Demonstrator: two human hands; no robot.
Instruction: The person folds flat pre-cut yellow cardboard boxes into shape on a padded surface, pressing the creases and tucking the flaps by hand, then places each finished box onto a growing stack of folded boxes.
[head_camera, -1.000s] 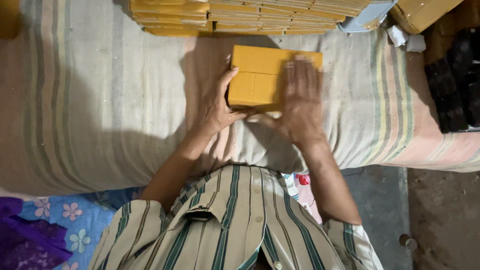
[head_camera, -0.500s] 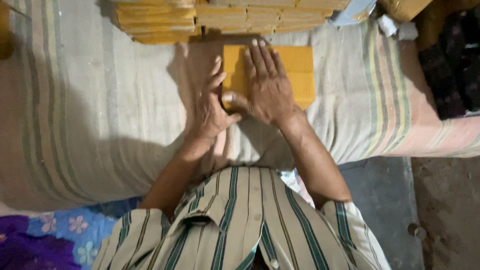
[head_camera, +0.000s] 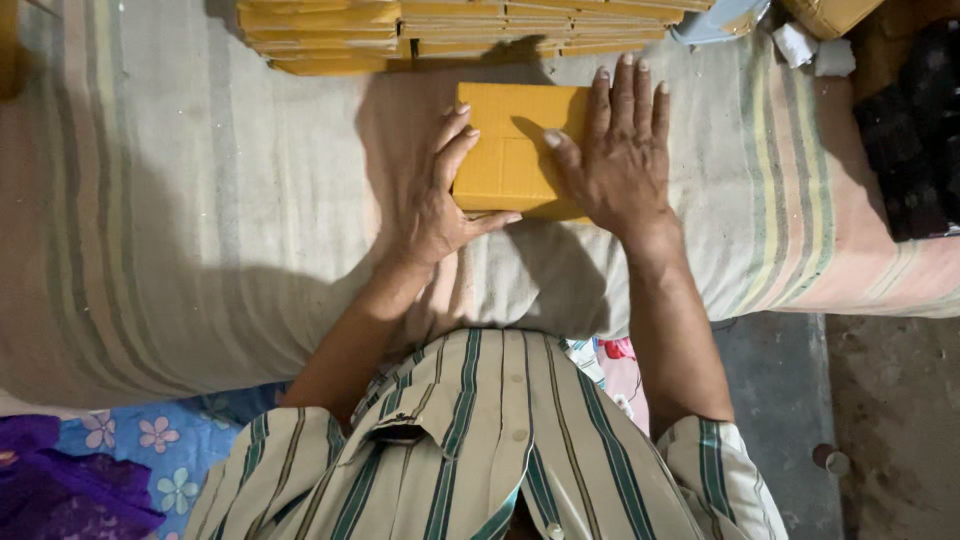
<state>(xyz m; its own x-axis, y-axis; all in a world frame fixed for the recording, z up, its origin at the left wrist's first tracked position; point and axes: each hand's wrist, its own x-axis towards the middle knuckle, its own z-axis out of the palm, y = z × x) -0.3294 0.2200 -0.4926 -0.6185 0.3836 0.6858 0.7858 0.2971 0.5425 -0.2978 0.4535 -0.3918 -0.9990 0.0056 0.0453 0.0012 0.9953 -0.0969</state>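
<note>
While both hands press on it, a flat yellow cardboard box (head_camera: 510, 150) lies between them on a striped cloth (head_camera: 200, 200) that covers the surface in front of the person. The left hand (head_camera: 440, 195) rests against the box's left edge, fingers stretched along that side and the thumb hooked under the near edge. The right hand (head_camera: 620, 150) lies palm down over the right part of the box, fingers spread flat and pointing away from the body, the thumb reaching toward the middle. Neither hand grips; both are open and laid on the cardboard, a little apart from each other. Just beyond the fingertips sits a stack of flat yellow cardboard (head_camera: 450, 25), several layers deep. Beyond and right of the right hand lie crumpled white scraps (head_camera: 810, 50), and farther right a dark bundle (head_camera: 910, 140). Below the forearms shows the person's striped shirt (head_camera: 490, 440).
</note>
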